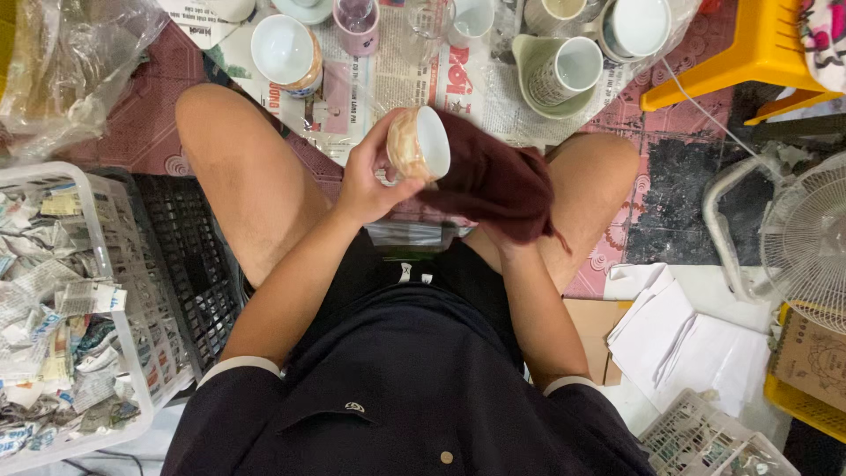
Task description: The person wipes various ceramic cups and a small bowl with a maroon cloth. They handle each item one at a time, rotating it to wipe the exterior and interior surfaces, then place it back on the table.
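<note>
Left hand [368, 181] is closed around a small cup [419, 143], fingers wrapped over its brown-marbled outer wall. It holds the cup in the air above the lap, between the knees. The cup lies on its side, its axis roughly level, its white-lined mouth facing right into a dark maroon cloth [489, 181]. Right hand [507, 216] is under that cloth, so I cannot tell its grip beyond the cloth being bunched over it and pressed against the cup's rim.

Far left, a white plastic basket [97, 220] is full of crumpled newspaper scraps, with a black crate [189, 256] just beside it. Ahead on spread newspaper [397, 79], an upright white bowl [284, 48] looks empty, as does a pink mug [356, 22] near it. Further right, a patterned mug [564, 72] stands in a pale green dish [529, 53], its mouth tipped toward the camera. Far right are a yellow stool [749, 53] and a white fan [806, 238].
</note>
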